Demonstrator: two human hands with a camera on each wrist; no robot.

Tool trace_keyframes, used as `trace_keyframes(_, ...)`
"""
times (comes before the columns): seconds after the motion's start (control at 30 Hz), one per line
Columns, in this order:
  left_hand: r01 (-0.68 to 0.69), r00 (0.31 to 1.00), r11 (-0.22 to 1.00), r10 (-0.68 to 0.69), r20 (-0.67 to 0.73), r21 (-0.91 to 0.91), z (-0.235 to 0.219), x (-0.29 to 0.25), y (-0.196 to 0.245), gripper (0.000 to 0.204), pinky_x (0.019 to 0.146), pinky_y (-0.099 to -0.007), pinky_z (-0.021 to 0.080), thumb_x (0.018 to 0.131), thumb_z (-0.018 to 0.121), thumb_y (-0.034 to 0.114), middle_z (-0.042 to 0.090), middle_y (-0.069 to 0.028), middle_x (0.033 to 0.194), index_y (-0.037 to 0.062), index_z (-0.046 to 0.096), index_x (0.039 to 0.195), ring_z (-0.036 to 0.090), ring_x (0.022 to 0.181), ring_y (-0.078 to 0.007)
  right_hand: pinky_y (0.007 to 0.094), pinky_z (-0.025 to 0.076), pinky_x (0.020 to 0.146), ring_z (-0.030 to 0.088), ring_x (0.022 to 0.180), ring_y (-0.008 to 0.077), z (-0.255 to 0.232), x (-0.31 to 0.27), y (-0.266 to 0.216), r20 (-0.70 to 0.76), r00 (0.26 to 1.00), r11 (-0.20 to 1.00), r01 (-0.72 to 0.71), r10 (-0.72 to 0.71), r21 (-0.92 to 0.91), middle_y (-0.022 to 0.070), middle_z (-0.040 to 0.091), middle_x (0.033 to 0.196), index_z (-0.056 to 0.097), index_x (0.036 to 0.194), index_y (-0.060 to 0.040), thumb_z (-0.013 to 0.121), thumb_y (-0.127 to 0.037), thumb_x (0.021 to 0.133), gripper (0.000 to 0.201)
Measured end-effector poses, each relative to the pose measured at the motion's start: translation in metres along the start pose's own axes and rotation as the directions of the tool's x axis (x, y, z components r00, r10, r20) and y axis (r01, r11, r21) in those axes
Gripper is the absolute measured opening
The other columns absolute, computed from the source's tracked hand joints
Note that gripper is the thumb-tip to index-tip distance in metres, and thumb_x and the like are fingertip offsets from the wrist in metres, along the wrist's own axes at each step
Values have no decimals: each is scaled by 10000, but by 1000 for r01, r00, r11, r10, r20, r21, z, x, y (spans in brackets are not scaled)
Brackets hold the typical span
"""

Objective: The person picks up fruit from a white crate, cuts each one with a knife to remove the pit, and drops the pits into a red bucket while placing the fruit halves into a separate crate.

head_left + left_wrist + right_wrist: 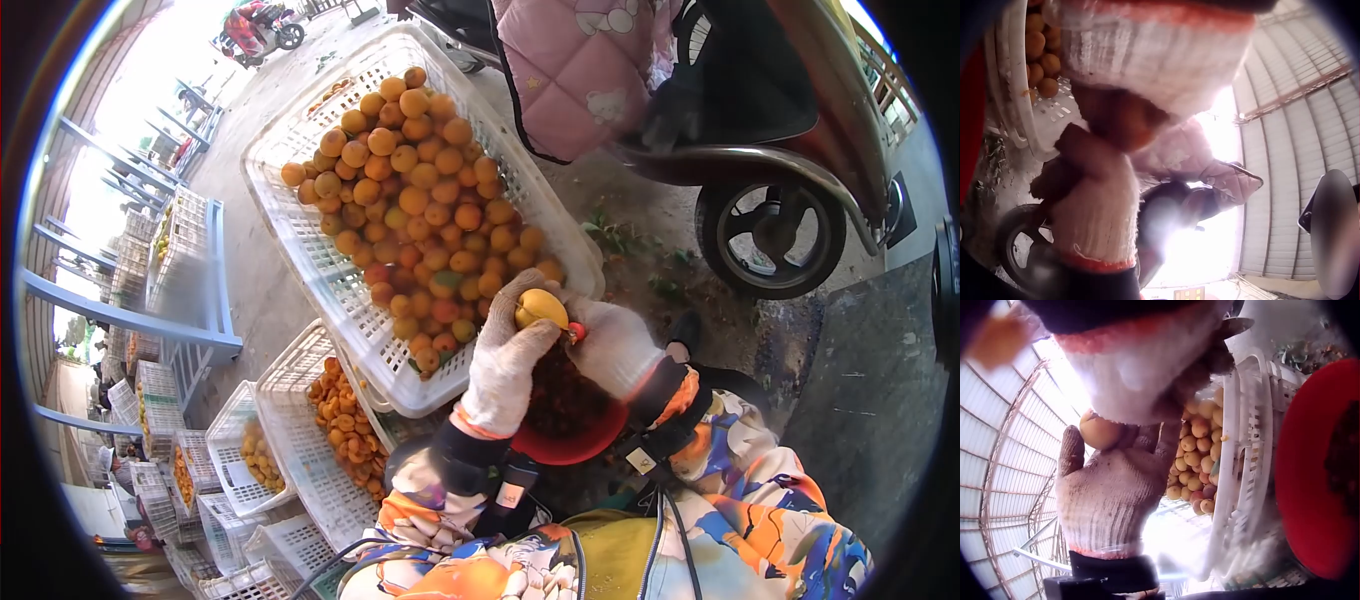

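Observation:
My gloved left hand (503, 362) holds a yellow-orange apricot (541, 308) between thumb and fingers, above the near edge of a white crate (420, 400) heaped with whole apricots (425, 180). Close against that fruit is my gloved right hand (618, 352), its fingers curled round a small knife. A red piece, apparently the knife's end, shows beside the apricot in the head view. The narrow knife blade (1238, 326) sticks out past the right glove in the right wrist view. Below both hands sits a red basin (560, 450) with dark bits inside.
Left of the big crate, another crate (290, 400) contains orange apricot pieces (345, 425). More stacked crates (150, 400) stand farther left, by a blue metal frame (130, 310). A scooter (770, 180) with a pink quilted cover (570, 80) is parked at the right.

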State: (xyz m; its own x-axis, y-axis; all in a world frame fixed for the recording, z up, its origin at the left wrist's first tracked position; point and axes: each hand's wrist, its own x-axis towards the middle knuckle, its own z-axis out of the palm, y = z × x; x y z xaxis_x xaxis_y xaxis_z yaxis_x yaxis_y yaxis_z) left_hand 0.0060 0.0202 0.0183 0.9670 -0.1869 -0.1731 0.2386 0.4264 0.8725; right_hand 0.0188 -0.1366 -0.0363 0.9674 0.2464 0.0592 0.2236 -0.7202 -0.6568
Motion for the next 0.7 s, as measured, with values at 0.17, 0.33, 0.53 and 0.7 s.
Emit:
trace_keyframes(0.17, -125, 984, 965, 150, -97, 230, 14, -1, -4, 579, 1045, -382, 441, 854, 580, 29, 545, -159, 1329, -9, 437, 1414, 524, 1231, -246, 483, 538, 722, 673, 857, 399, -9, 7, -9, 81, 994, 997, -70, 69, 9, 174, 686, 870, 643, 967, -77, 598, -236, 877, 188)
trace_keyframes(0.33, -151, 987, 989, 151, -56, -1, 0, 5, -1, 537, 1039, -408, 455, 909, 562, 79, 552, -145, 1325, -13, 429, 1421, 524, 1248, -259, 477, 538, 720, 673, 863, 393, -12, 7, -11, 59, 997, 998, -57, 56, 4, 161, 688, 874, 631, 967, -88, 603, -226, 870, 170)
trace_keyframes(0.53, 87, 996, 995, -88, 8, 55, -18, 5, 4, 483, 988, -412, 497, 999, 520, 190, 575, -121, 1255, -13, 435, 1429, 577, 1168, -241, 475, 540, 718, 679, 857, 382, -9, 6, -8, 21, 999, 1000, -24, 24, 3, 155, 686, 868, 626, 966, -95, 600, -208, 868, 152)
trace_keyframes(0.7, -60, 992, 964, 87, -94, 258, -3, 1, -8, 491, 983, -374, 499, 958, 514, 67, 564, -101, 1241, -16, 430, 1434, 579, 1135, -214, 457, 551, 747, 684, 894, 378, -3, 10, -8, 145, 986, 997, -75, 80, -35, 157, 702, 935, 627, 1032, -89, 606, -232, 866, 220)
